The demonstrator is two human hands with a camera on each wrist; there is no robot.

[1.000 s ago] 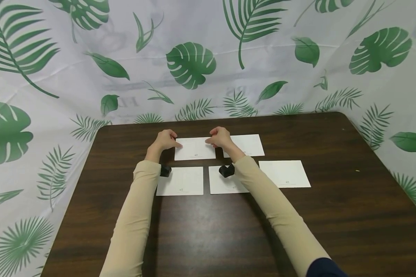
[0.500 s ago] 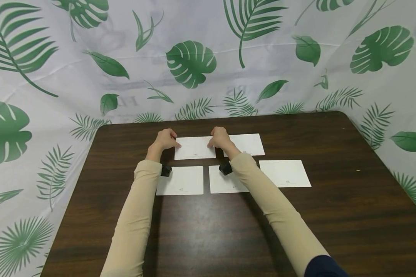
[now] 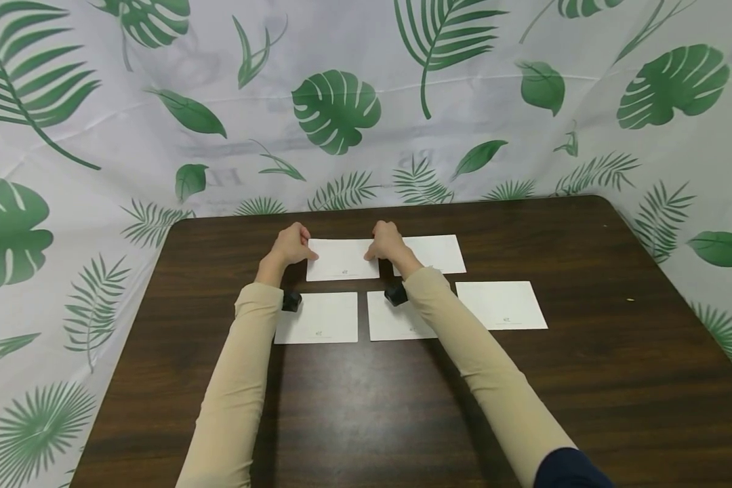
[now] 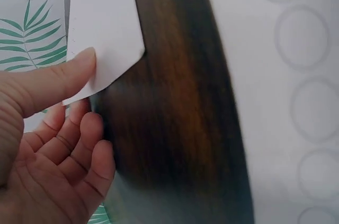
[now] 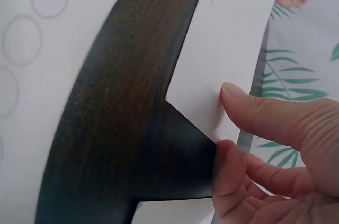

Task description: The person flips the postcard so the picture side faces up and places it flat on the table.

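A white card (image 3: 343,260) with a small printed mark lies at the back left of the group, between my two hands. At its left edge my left hand (image 3: 291,245) pinches it; in the left wrist view the thumb (image 4: 79,73) lies on the card's face with curled fingers under it. My right hand (image 3: 388,242) holds the right edge, thumb (image 5: 254,110) on top and forefinger (image 5: 229,163) at the underside. The card's far edge seems slightly raised. A second white card (image 3: 439,254) lies just right of my right hand, partly hidden by it.
Nearer me, a front row holds a left card (image 3: 320,318), a middle card (image 3: 396,325) partly covered by my right forearm, and a right card (image 3: 501,305). All lie on the dark wooden table (image 3: 354,407). A leaf-patterned cloth (image 3: 366,102) hangs behind its far edge.
My right hand's fingers have closed onto the card's right edge. The card's far edge has risen slightly. My left hand has stayed at the left edge, and the other cards have not moved.
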